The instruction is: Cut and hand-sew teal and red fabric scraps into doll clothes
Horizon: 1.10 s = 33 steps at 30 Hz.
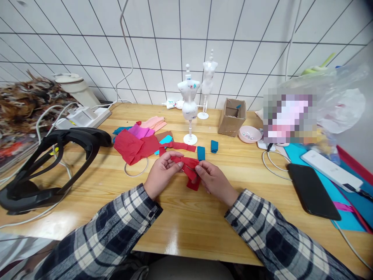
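Observation:
Between my two hands, just above the table, is a strip of red crepe paper point(190, 162), folded or gathered, with one end hanging down. My left hand point(165, 171) pinches its left part between thumb and fingers. On the right side my right hand point(214, 179) grips it with thumb and fingertips. Beyond my hands lies another red strip point(182, 146), and two folded dark teal pieces point(201, 153) are close by on the right. A small white mannequin point(189, 101) on a round base stands upright straight ahead.
Left of my hands are red sheets point(132, 146) and other coloured pieces. A black headset-like frame point(58, 163) sits farther left. A second mannequin point(209, 77), a cardboard box point(232, 116) and a pink bowl point(250, 134) stand at the back. A black phone point(313, 190) lies right.

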Available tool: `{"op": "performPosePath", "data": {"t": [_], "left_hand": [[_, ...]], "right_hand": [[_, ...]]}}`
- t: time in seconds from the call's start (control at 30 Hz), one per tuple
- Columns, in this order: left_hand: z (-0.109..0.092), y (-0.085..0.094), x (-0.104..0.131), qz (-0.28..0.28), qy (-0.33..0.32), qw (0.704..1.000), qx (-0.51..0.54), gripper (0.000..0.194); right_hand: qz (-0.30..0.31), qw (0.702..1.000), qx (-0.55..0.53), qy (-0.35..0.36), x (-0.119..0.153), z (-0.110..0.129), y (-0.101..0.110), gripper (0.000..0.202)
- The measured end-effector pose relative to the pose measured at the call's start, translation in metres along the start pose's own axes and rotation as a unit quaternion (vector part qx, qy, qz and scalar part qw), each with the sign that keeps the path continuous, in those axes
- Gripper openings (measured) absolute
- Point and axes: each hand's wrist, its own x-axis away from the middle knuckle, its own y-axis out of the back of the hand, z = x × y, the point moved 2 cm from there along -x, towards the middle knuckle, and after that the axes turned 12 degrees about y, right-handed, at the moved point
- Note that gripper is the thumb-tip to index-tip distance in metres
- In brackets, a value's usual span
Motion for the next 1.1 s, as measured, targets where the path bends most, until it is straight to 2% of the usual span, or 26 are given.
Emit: {"op": "performPosePath", "data": {"t": [0.43,0.6,0.93,1.1], "left_hand": [[-0.009,-0.009,0.007,0.044,-0.015,0.997,-0.062,0.042],[-0.009,-0.007,0.007,0.036,-0.014,0.996,-0.079,0.044],[-0.008,-0.009,0.010,0.063,0.010,0.993,-0.099,0.057],[-0.006,-0.011,0.010,0.062,0.004,0.993,-0.104,0.059]], "right_hand": [[0.009,0.999,0.012,0.029,-0.001,-0.006,-0.001,0.032],[0.021,0.999,0.015,0.036,-0.002,-0.006,0.000,0.035],[0.014,0.998,0.033,0.048,-0.003,-0.011,0.001,0.031],[0.019,0.996,0.077,0.037,-0.002,-0.009,0.001,0.031]]}}
